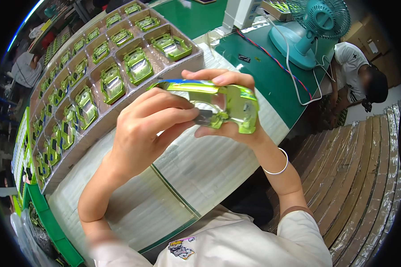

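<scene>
Above the pale worktop, both hands hold a shiny green toy car body. Left hand pinches its near side; right hand wraps it, thumb on top. Beyond, a cardboard tray holds more green car bodies; farther right stands a teal fan.

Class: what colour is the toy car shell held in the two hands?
The toy car shell is glossy lime green with a silvery window area, seen in the head view.
</scene>
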`<state>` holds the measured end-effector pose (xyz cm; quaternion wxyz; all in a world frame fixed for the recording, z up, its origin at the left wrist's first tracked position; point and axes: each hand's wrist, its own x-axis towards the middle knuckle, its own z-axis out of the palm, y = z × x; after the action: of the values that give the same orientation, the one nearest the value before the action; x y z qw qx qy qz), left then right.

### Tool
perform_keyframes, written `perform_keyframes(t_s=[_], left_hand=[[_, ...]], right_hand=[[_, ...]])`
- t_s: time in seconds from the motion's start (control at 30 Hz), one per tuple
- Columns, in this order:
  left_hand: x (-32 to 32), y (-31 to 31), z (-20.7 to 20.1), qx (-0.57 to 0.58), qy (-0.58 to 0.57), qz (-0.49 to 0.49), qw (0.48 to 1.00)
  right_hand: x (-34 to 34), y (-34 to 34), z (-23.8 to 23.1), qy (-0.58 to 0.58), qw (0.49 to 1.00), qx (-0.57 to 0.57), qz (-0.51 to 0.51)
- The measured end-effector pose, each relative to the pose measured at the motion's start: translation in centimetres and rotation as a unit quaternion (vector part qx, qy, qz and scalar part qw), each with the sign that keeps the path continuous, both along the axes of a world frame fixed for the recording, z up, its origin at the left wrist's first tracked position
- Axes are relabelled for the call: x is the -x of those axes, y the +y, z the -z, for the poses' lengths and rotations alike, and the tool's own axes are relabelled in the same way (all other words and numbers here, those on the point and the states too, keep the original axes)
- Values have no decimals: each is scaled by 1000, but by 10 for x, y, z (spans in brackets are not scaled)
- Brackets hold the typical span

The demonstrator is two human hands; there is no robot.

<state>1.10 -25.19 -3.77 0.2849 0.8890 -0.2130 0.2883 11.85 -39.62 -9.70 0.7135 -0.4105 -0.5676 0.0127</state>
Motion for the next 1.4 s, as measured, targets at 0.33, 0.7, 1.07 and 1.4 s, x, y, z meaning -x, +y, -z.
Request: perform_keyframes(t_s=[0.33,0.7,1.07,1.4], left_hand=[[-34,-26,44,-10,97,30,995],[-126,-34,73,-75,95,-37,992],[-110,-37,81,83,151,-117,978],[-102,-36,78,62,153,-101,981]], right_hand=[[-1,-103,7,290,907,-92,291],[9,-128,34,377,893,-96,225],[7,-134,40,330,907,-62,255],[5,-130,39,343,888,-70,298]])
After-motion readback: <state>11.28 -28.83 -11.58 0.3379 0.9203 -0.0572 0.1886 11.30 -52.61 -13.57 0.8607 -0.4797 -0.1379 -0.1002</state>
